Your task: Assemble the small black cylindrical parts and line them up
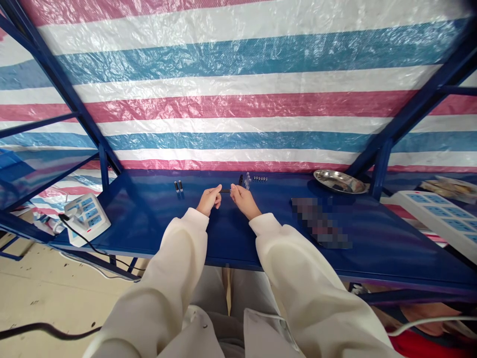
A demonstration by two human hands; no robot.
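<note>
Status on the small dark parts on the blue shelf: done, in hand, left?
Looks done: two dark pieces stand together at the left, apart from the hands. In hand: the left hand and right hand pinch one thin dark rod between them. Left: a row of small parts lies untouched behind the right hand. The metal dish holds something too small to identify.

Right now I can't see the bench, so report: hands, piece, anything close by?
Left hand and right hand pinch one thin dark rod. Small parts behind; steel dish off right.

Steel dish point(340, 181) right, white power strip point(86, 217) left, on blue shelf point(156, 223)
</note>
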